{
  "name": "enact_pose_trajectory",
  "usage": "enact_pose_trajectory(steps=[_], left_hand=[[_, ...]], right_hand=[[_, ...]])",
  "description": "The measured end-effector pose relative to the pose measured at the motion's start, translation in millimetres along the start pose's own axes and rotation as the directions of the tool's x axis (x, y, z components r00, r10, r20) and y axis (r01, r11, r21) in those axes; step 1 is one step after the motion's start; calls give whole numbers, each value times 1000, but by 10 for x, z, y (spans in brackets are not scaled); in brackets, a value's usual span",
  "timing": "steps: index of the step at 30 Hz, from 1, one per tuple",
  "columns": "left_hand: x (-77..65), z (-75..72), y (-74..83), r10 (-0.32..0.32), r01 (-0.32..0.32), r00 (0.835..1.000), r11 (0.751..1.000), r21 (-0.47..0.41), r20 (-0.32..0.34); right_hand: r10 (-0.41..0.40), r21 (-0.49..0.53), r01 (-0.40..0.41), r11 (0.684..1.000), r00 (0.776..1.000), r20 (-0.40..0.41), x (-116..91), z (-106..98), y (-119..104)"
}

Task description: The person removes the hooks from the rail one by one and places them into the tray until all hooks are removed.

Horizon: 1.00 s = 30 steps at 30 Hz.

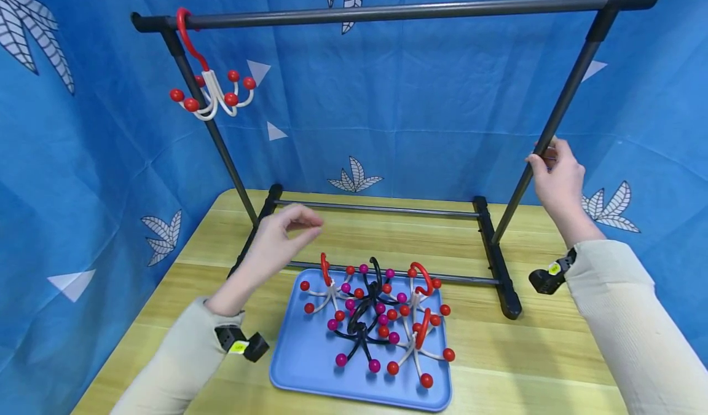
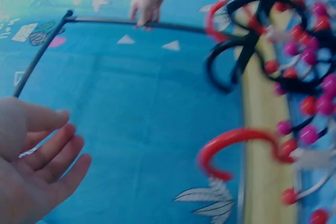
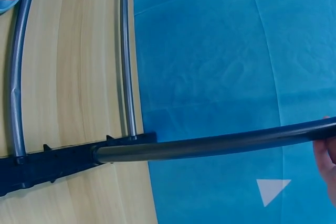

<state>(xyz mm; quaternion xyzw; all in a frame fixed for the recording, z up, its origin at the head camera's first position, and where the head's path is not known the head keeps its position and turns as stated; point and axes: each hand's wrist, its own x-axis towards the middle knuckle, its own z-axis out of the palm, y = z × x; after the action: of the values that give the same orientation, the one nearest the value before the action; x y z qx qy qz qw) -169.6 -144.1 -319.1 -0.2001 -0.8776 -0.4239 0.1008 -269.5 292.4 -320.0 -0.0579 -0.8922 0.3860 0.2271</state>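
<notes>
The left hand [image 1: 279, 240] hovers above the desk [image 1: 553, 366], just behind the near-left corner of the tray [image 1: 301, 366], wrist raised and fingers loosely bent with the tips close to the thumb; it holds nothing. In the left wrist view its fingers [image 2: 52, 150] lie relaxed and nearly straight. The right hand [image 1: 555, 178] is lifted to the right, its fingers curled round the right slanted leg of the rack [image 1: 387, 13], about halfway up the pole.

The blue tray lies flat on the desk, in front of the rack's lower bars. It holds a tangled heap of hangers [image 1: 376, 316]: white ones with red hooks and red ball tips, and black ones with magenta ball tips, lying across one another. One more white hanger [image 1: 212, 92] with a red hook hangs from the left end of the rack's top bar, well apart from both hands.
</notes>
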Motion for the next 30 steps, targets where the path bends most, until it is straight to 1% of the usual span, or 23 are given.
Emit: enact_pose_trajectory(steps=[2,4,8,11,17,19,20,22,24,27,29,30], left_hand=[[126,-119,24,-3,3,998,1000,3,-58],[241,-225,44,1,-1,995,1000,7,-99],[423,-428,90,16,-7,985,998,55,-170],[545,-583,148,18,5,969,996,92,-246],[781,-902,315,14,48,928,987,156,-372],[843,-1005,369,-3,82,907,982,171,-420],[874,-1055,390,-13,102,894,979,175,-448],[945,-1151,416,-40,139,861,977,159,-506],[1016,-1242,432,-65,168,824,976,134,-562],[1115,-1373,440,-83,179,774,980,91,-628],[1166,-1458,455,-98,178,747,982,56,-658],[1189,-1499,465,-110,177,738,984,34,-666]], right_hand=[[24,-11,-24,1000,1000,-15,2,-21,8],[34,-11,-34,999,999,-25,5,-40,13],[46,2,-46,999,999,-25,10,-45,6],[54,2,-54,999,998,-18,12,-31,7],[51,-11,-51,999,998,-31,12,-20,30],[49,-6,-49,999,998,-30,14,-21,34],[50,-2,-50,999,998,-27,15,-23,34],[55,3,-55,998,998,-20,20,-21,39],[59,6,-58,998,998,-13,18,-19,40],[59,8,-59,998,998,-6,16,-15,42],[58,9,-58,998,998,-3,15,-19,37],[58,11,-58,998,998,-3,13,-22,33]])
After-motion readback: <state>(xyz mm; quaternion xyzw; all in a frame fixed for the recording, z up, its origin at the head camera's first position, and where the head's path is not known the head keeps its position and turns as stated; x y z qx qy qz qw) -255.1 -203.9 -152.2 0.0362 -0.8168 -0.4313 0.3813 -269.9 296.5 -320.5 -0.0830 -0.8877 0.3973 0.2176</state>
